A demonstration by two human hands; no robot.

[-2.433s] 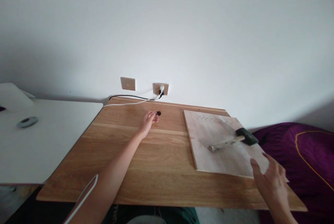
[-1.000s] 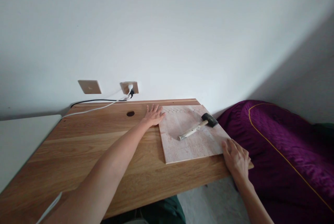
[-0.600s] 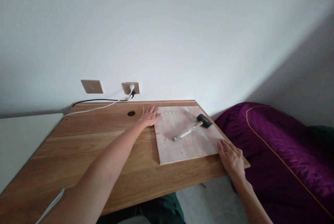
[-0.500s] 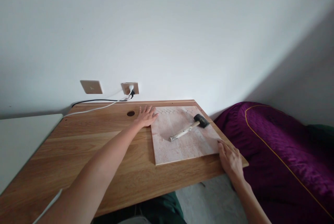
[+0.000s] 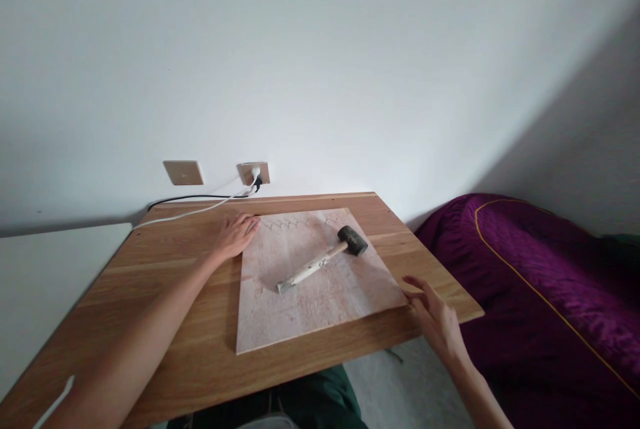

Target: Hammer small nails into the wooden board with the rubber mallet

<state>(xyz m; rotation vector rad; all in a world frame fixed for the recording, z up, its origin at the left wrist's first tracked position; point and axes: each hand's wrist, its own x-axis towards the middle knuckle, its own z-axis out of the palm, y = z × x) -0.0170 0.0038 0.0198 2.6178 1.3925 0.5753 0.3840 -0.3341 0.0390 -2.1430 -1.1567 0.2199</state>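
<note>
A pale, pinkish square tile [image 5: 320, 296] lies flat on the wooden desk [image 5: 165, 289]. On it rests a mallet [image 5: 323, 258] with a black head and a light wooden handle. My left hand [image 5: 237, 234] lies with fingers stretched at the tile's far left corner, touching its edge. My right hand [image 5: 434, 319] is open, its fingertips against the tile's near right corner at the desk's right edge.
A white cable [image 5: 195, 210] and a black one run from a wall socket [image 5: 253, 172] across the desk's back edge. A switch plate [image 5: 183, 172] sits beside the socket. A white surface [image 5: 45, 282] adjoins the desk on the left, a purple bedspread [image 5: 540, 296] on the right.
Both hands have slid the tile, with the mallet on it, leftward across the desk toward its middle. It now covers the cable hole seen earlier.
</note>
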